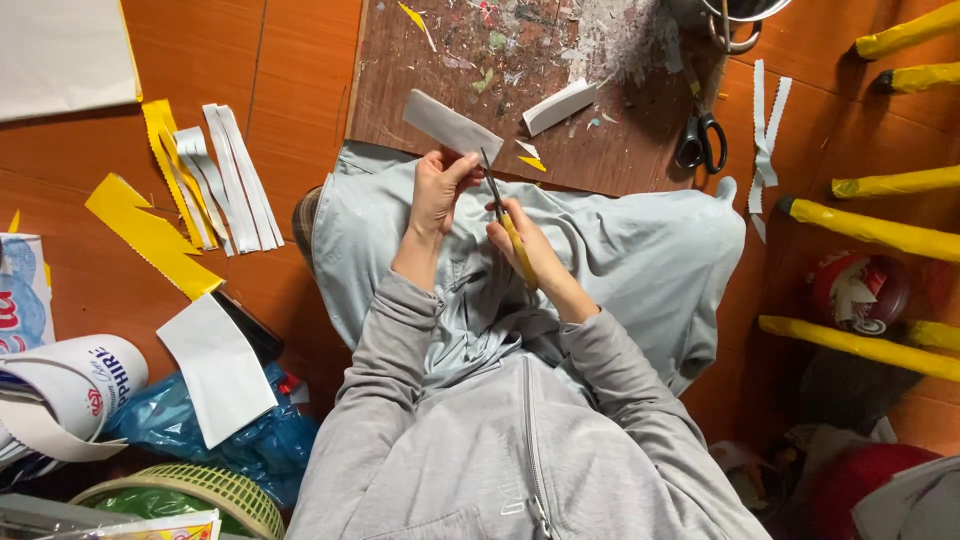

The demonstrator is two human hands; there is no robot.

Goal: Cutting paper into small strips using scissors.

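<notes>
A strip of white paper (452,127) is being pinched at its lower end by the left hand (436,190), the fingers closed on it and the strip slanting up toward ten o'clock over the edge of a paint-stained wooden board (420,60). A yellow-handled cutter (508,222) is being gripped by the right hand (522,245), fingers clenched round the handle, with the dark blade pointing up at twelve o'clock and meeting the strip just beside the left thumb. Both hands are being held over a pale grey cloth (650,260) that is being spread across the lap. At one o'clock from the hands, a folded white paper piece (558,106) is lying on the board, and further toward two o'clock black-handled scissors (700,140) are resting near the board's right edge. At nine o'clock, cut white strips (240,175) and yellow zigzag-edged strips (150,235) are lying on the orange floor. At three o'clock, yellow-wrapped sticks (880,232) are lying well apart from the hands.
</notes>
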